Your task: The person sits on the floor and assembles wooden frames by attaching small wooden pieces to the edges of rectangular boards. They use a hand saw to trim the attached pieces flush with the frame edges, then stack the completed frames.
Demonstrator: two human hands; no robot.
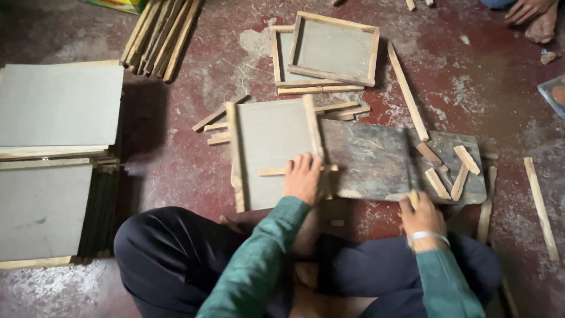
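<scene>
1. Hands first: the left hand (pixel 303 178) lies flat, fingers spread and pressed down on a short wood strip (pixel 297 171) that crosses the lower right edge of a grey board (pixel 271 147); its grip is open, pinching nothing.
2. The grey board sits directly under and beyond the left hand, with wooden slats along its left and right sides, resting on the red floor (pixel 188 159).
3. The right hand (pixel 421 215) is closed around a small pale wooden piece (pixel 414 198) at the near edge of a dark worn plank (pixel 382 159); its fingers are curled tight on that piece.
4. The dark plank stretches between the two hands and on past the right one, touching the grey board's right slat.
5. Just beyond the right hand's grip, several short wood offcuts (pixel 447 171) lie scattered on the plank's far end.
6. Farther out from the left hand, two finished wooden frames (pixel 329 53) lie overlapped on the floor.
7. Well to the left of both hands stand stacks of grey boards (pixel 56 159), with a bundle of long slats (pixel 162 35) beyond them.
8. Another person's bare foot (pixel 538 20) shows at the far right corner, well apart from the right hand.
</scene>
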